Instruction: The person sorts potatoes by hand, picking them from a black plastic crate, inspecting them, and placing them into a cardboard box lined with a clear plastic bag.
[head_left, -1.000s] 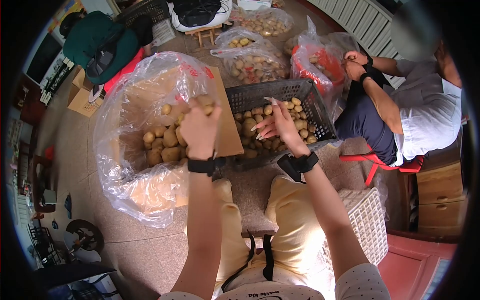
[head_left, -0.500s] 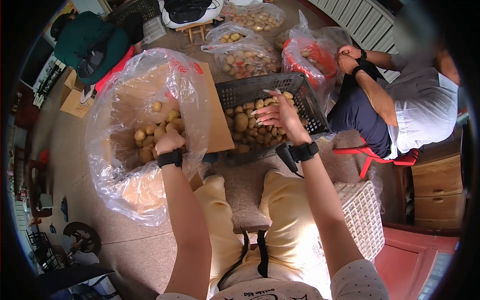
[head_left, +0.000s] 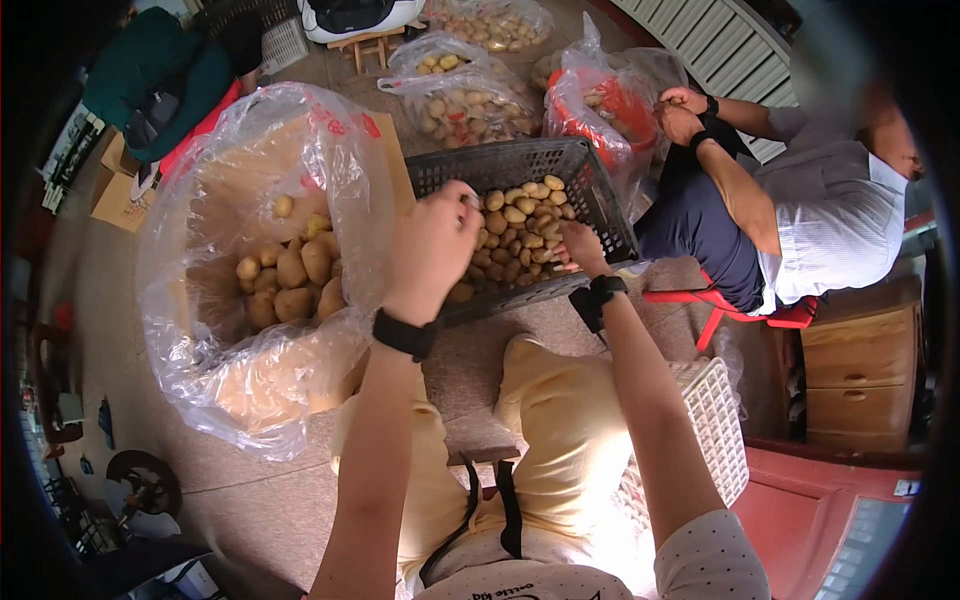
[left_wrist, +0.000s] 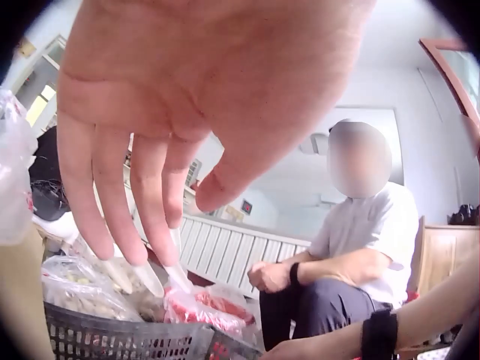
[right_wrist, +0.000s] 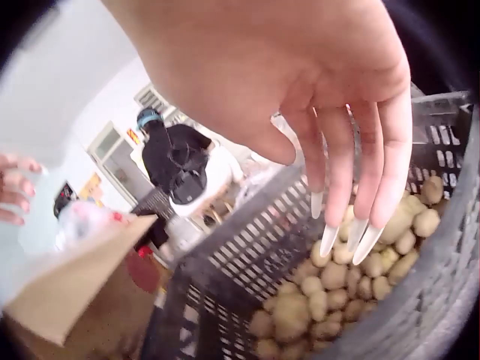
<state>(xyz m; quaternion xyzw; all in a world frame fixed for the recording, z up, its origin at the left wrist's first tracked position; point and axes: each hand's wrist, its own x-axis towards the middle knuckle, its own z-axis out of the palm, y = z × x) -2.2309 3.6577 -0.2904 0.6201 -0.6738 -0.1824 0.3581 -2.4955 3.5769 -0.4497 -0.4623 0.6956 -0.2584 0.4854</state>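
My left hand (head_left: pixel 435 250) is raised over the left side of a black plastic crate (head_left: pixel 590 165), fingers extended and loose, palm bare in the left wrist view. Small potatoes (head_left: pixel 520 215) fill the crate's bottom. Down inside it, at the right, my right hand (head_left: pixel 582 247) hangs with long-nailed fingers (right_wrist: pixel 341 172) pointing at the potatoes, overlapping them in the right wrist view and gripping none. Left of the crate stands a cardboard box (head_left: pixel 398 165) lined with a clear plastic bag (head_left: pixel 165 270). Larger potatoes (head_left: pixel 293 303) lie heaped inside the box.
Clear bags of potatoes (head_left: pixel 470 112) lie on the floor behind the crate. A red container (head_left: pixel 615 110) in plastic stands at its back right. At the right a person (head_left: pixel 830 215) sits on a red stool (head_left: pixel 715 308). A white plastic crate (head_left: pixel 710 420) stands beside my right leg.
My left hand has come up out of the cardboard box and across to the right, over the black crate. My right hand has lowered toward the small potatoes. The head view has shifted.
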